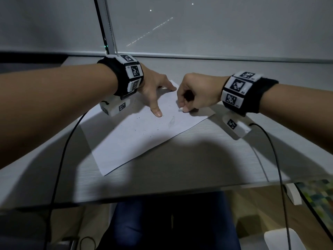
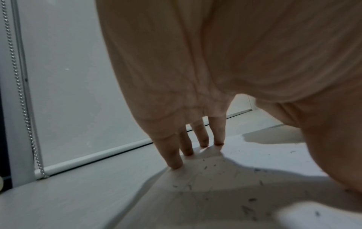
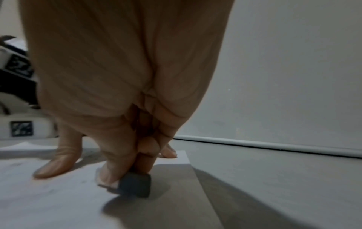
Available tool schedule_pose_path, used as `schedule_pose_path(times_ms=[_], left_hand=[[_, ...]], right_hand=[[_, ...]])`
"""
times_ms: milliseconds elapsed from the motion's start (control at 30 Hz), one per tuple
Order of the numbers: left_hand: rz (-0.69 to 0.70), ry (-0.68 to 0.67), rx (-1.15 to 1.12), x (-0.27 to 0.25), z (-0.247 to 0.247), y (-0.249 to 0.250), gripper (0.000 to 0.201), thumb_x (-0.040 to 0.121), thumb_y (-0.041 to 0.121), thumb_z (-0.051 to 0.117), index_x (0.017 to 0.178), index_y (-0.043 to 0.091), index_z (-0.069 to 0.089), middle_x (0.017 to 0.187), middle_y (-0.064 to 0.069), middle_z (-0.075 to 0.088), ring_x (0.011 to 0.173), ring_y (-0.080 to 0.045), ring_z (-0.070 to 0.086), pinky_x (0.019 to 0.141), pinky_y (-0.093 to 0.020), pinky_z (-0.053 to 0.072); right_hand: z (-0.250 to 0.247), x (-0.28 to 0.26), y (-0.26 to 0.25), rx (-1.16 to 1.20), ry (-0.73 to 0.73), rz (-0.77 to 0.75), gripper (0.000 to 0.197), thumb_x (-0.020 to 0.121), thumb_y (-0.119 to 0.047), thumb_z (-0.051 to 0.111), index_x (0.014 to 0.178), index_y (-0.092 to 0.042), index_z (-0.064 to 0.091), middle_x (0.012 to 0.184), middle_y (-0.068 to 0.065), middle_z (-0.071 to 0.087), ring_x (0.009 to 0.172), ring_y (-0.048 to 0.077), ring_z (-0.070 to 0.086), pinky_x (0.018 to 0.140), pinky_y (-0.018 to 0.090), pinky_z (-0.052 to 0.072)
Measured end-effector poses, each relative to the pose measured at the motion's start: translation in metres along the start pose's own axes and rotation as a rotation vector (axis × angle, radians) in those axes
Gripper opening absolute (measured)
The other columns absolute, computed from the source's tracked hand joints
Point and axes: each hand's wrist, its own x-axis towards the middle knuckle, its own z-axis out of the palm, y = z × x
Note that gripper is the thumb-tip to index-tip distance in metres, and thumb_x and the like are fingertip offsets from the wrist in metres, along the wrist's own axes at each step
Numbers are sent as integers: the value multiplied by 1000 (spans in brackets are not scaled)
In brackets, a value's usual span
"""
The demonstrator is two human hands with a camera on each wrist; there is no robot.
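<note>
A white sheet of paper lies slanted on the grey desk, flecked with dark crumbs and bearing a faint smudged pencil mark. My left hand presses the sheet's far part with spread straight fingers, thumb reaching toward the middle. My right hand is curled and pinches a small dark eraser against the paper near its right edge. In the head view the eraser is hidden under the fingers.
A roller blind with a bead chain hangs right behind the desk. Black cables run from both wrist cameras over the desk's front edge. Below the desk are a dark chair seat and a white object.
</note>
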Motion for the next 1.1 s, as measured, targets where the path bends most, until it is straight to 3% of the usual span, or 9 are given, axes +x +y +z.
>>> schedule_pose_path(times_ms=[167, 267, 367, 500, 600, 733, 867, 1000, 1100], left_hand=[[-6, 9, 3, 0, 0, 1, 116, 69, 52, 98, 166, 36, 36, 162, 1, 40, 148, -29, 44, 112, -42, 40], [-12, 11, 0, -5, 0, 3, 116, 68, 54, 97, 165, 37, 36, 162, 1, 40, 148, -29, 44, 114, -43, 40], [-16, 14, -16, -4, 0, 2, 119, 68, 54, 97, 167, 39, 34, 163, 2, 39, 149, -28, 42, 111, -40, 37], [-43, 2, -33, -5, 2, 2, 128, 63, 59, 98, 169, 40, 29, 169, 5, 32, 156, -26, 35, 122, -45, 33], [-85, 11, -12, -4, 0, 4, 128, 69, 61, 94, 172, 34, 24, 169, -1, 36, 155, -29, 38, 122, -43, 35], [-180, 44, 11, -11, 3, 11, 126, 72, 76, 83, 171, 47, 11, 171, -4, 28, 156, -32, 37, 123, -48, 34], [-110, 41, 66, -19, 4, 19, 122, 56, 80, 62, 168, 51, 22, 174, 9, 15, 158, -26, 33, 124, -57, 32], [-48, 3, 56, -19, 4, 26, 129, 54, 89, 67, 168, 43, 27, 168, 16, 24, 157, -21, 33, 125, -55, 32], [-50, -8, 75, -13, 7, 27, 133, 51, 96, 68, 168, 45, 27, 163, 9, 34, 152, -25, 40, 122, -54, 38]], right_hand=[[-4, 17, -3, 3, 181, 0, 6, 82, -18, 86, 86, -15, 82, 75, -1, 75, 68, 18, 68, 71, 30, 57], [5, 19, -3, -22, 168, 42, 5, 82, -16, 85, 83, -17, 80, 82, 0, 77, 79, 22, 72, 81, 39, 63], [8, 6, -2, -22, 133, 45, 8, 83, -15, 84, 81, -19, 77, 78, -6, 74, 75, 14, 69, 78, 31, 61], [7, -15, -8, -23, 18, -5, 8, 84, -19, 85, 81, -21, 78, 76, -3, 75, 66, 7, 63, 66, 22, 51], [-3, -9, 1, 47, 148, 39, 9, 84, -11, 79, 83, -20, 78, 72, 2, 76, 60, 12, 64, 62, 23, 50], [-6, 7, 10, 38, 244, 137, 7, 89, -13, 74, 85, -19, 73, 74, -5, 70, 67, 13, 62, 66, 23, 46], [7, 15, 11, 19, 219, 173, 6, 90, -18, 76, 91, -13, 78, 87, 1, 76, 84, 20, 68, 78, 29, 55], [9, 16, 13, 42, 276, 177, 4, 88, -17, 79, 87, -14, 77, 76, -4, 69, 77, 20, 66, 73, 26, 50], [5, 16, 11, 17, 267, 164, 7, 87, -19, 81, 85, -12, 79, 75, -3, 70, 75, 19, 67, 68, 23, 49]])
